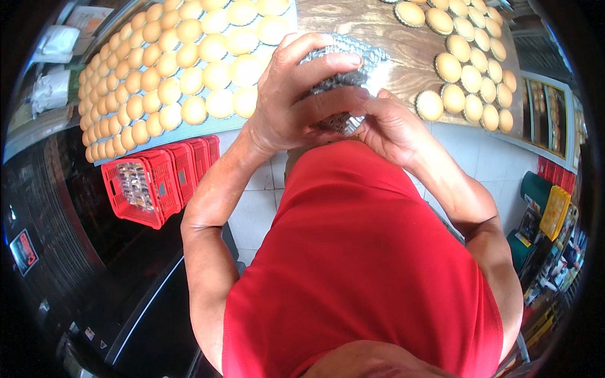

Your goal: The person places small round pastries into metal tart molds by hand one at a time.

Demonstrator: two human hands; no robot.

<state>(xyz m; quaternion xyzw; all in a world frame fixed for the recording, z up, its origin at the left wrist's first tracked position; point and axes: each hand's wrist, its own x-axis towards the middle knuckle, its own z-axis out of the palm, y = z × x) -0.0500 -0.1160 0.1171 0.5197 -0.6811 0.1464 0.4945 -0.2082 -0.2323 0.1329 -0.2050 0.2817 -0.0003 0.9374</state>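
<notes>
In front of my chest, my left hand (282,101) is closed round a stack of silver fluted baking tins (360,49), its fingers spread across the side. My right hand (398,129) is at the stack's lower right, fingers bent, with thumb and fingertips pinched against the tins' edge. The left palm and fingers hide part of the stack. Rows of round golden cakes (169,86) lie beyond my left hand on a light blue ribbed sheet (222,126). Past my right hand, more golden cakes (449,67), apparently in dark fluted tins, sit on the wooden tabletop (403,53).
Red plastic crates (171,150) stand in a row below the table's left part, the front one holding small items. A glass-fronted cabinet (549,116) is at the far right, with a yellow object (554,213) below it. Pale tiles (251,217) cover the floor.
</notes>
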